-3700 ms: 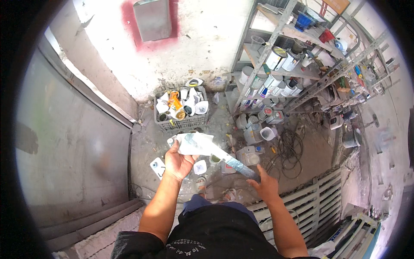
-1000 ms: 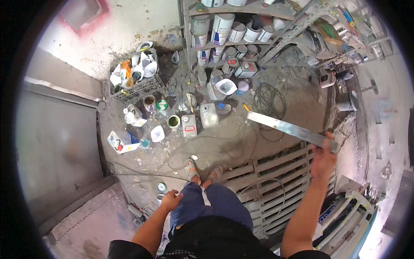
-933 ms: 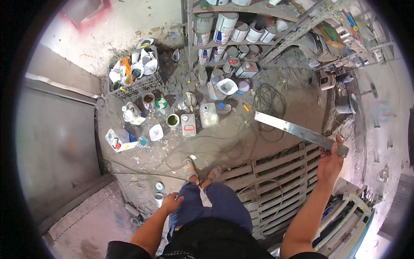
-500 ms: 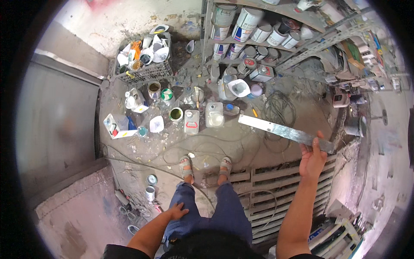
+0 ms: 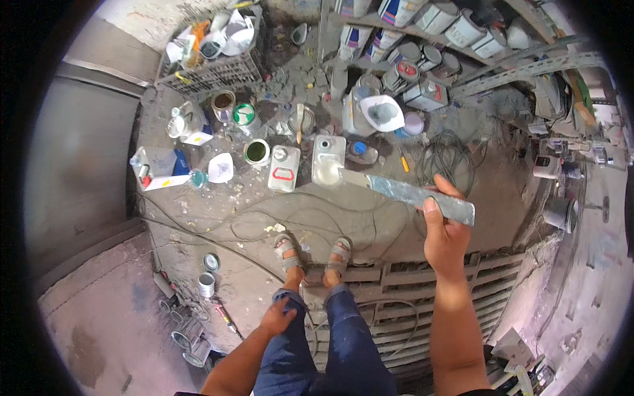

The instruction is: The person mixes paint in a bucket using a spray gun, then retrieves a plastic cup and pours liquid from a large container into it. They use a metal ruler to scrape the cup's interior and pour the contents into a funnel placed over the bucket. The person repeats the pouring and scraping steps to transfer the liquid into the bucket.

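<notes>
My right hand (image 5: 446, 237) grips a long flat metal strip (image 5: 403, 191) near its right end, thumb on top and fingers underneath. The strip's far end reaches left, beside a pale round cup (image 5: 326, 173) on a rectangular metal can (image 5: 338, 145); whether they touch I cannot tell. My left hand (image 5: 280, 318) rests on my left thigh, fingers loosely stretched and nothing in them. Left of the cup stands another rectangular can (image 5: 284, 173) with a red handle. A clear bottle with a blue cap (image 5: 358, 148) lies just beyond the strip.
Open paint tins (image 5: 256, 152) and a brush (image 5: 300, 125) are farther off. A crate (image 5: 218, 76) of used cups stands at the back left, shelves (image 5: 429, 39) of cans at the back right. Cables (image 5: 264, 198) trail across the floor before a slatted pallet (image 5: 396, 277).
The strip has moved left and toward me in my right hand, its far end now at the cup. My left hand stays on my thigh. The whole view has shifted slightly.
</notes>
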